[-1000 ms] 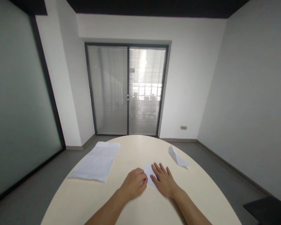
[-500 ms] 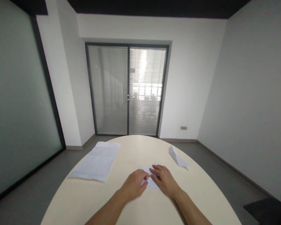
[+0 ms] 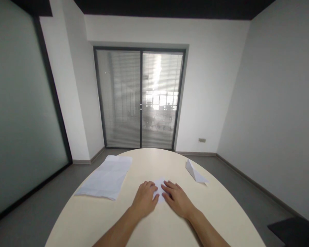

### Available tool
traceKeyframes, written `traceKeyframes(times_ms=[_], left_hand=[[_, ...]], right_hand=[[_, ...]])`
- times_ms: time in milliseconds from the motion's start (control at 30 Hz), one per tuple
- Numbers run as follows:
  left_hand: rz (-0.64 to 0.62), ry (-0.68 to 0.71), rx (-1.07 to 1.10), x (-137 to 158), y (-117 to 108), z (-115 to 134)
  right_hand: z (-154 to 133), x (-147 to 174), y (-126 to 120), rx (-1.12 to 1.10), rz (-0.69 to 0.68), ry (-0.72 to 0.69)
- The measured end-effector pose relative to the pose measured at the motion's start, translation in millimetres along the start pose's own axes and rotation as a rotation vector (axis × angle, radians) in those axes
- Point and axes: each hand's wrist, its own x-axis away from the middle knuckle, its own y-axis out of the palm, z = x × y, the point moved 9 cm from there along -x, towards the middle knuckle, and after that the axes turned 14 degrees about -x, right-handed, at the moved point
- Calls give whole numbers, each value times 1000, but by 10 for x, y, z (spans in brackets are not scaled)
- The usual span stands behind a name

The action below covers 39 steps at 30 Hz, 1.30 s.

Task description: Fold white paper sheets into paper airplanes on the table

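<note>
A small white piece of folded paper (image 3: 159, 189) lies on the table between my two hands, its sides partly covered by my fingers. My left hand (image 3: 145, 198) rests at its left edge, with the thumb apart from the fingers. From the right, my right hand (image 3: 175, 197) lies over the other edge, fingers stretched out and slightly spread. Neither hand is closed round the paper; both press it from above. How the paper is folded is too small to make out.
On the pale round table (image 3: 154, 226), a stack of white paper sheets (image 3: 106, 176) lies to the left. A folded paper piece (image 3: 195, 172), pointed in shape, sits near the right edge. Beyond stand a glass door with blinds (image 3: 140, 99) and white walls.
My left hand has opened from a bent-finger pinch and shifted slightly forward. The small paper has turned, a corner now pointing away from me. My right hand has moved slightly left.
</note>
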Motion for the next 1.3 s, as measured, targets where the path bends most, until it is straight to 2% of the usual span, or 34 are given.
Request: traceKeyframes(times_ms=[100,267,367,467,533,633,733,833,933,1167,1300], left_hand=[[-3,10,27,0,3,-4],[-9,18,76,13,61,-28],[-18,15,71,14,91,-33],[-14,-16,61,14,88,-51],[1,-47,53,15,72,-78],[23,-87,41,19,62,-131],[17,-97,45,18,95,-171],[-15,-81,48,17,143,-176],[-21,-63,48,22,150,-169],[3,-28,40,25,152,-149],[1,-22,38,18,181,-153]], right_hand=[[148,-9,5,22,4,93],[250,-45,-77,72,74,115],[197,-52,-194,88,155,78],[8,-19,-288,8,193,-24],[-160,20,-269,-87,131,-108],[-376,91,-122,-118,-48,-220],[-330,108,4,-97,-152,-158],[-150,87,41,-57,-162,-36],[-35,75,42,-46,-152,8],[9,77,-6,-39,-78,17],[-102,86,-35,-42,-90,-53]])
